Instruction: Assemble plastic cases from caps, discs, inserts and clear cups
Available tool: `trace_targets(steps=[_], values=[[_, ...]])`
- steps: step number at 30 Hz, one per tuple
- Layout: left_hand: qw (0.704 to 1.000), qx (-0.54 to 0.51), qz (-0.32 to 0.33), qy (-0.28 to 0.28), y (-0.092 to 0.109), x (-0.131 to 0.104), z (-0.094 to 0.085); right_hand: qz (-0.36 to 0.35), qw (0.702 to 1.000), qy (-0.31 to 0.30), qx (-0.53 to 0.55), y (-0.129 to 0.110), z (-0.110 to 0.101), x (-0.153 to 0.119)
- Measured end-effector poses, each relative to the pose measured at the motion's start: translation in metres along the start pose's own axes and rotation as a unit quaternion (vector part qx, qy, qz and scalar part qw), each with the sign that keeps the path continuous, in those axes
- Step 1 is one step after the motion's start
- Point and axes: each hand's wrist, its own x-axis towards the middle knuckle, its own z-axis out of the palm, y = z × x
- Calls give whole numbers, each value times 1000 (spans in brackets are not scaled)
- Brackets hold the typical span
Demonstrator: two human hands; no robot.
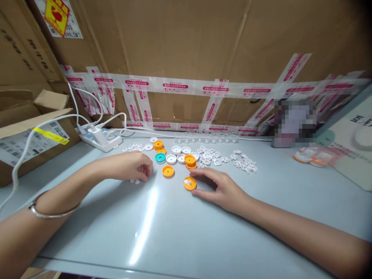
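My left hand [135, 166] curls left of frame centre; my right hand [228, 190], right of centre, parts thumb [203, 193] from fingers [208, 174].

Single head view: close above table [180, 228], facing forward and down (cardboard box [180, 35] fills backdrop).

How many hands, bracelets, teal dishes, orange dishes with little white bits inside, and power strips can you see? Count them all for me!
Hands, left hand and right hand: 2
Bracelet: 1
Teal dish: 1
Orange dish with white bits inside: 1
Power strip: 1
Total: 6
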Motion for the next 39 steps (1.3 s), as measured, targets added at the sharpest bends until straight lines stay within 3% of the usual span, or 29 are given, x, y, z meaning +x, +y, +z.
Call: trace_targets(steps=[4,7,11,13,15,19,22,28,31,35,39], values=[[999,36,15,18,0,-3,-2,-12,1000,11,7,-2,-1,-2],[993,81,30,77,5,-4,0,-31,999,43,13,-3,-3,-3],[957,36,126,258,34,-2,18,-112,986,123,11,-10,-5,-5],[911,-33,176,373,54,0,36,-164,978,126,9,-17,-5,-8],[869,-56,238,431,71,1,56,-191,977,98,9,-24,-5,-12],[836,-33,344,425,85,5,87,-198,978,57,37,-33,-3,-18],[843,-44,346,410,83,7,93,-202,976,58,57,-32,-2,-19],[859,-21,314,404,72,11,81,-164,984,52,43,-21,-1,-16],[874,28,256,411,59,17,73,-114,990,77,30,-13,-3,-12],[902,54,216,369,48,23,69,-60,994,83,33,-3,-6,-7],[912,80,215,341,48,26,72,-73,995,67,20,1,-5,-5]])
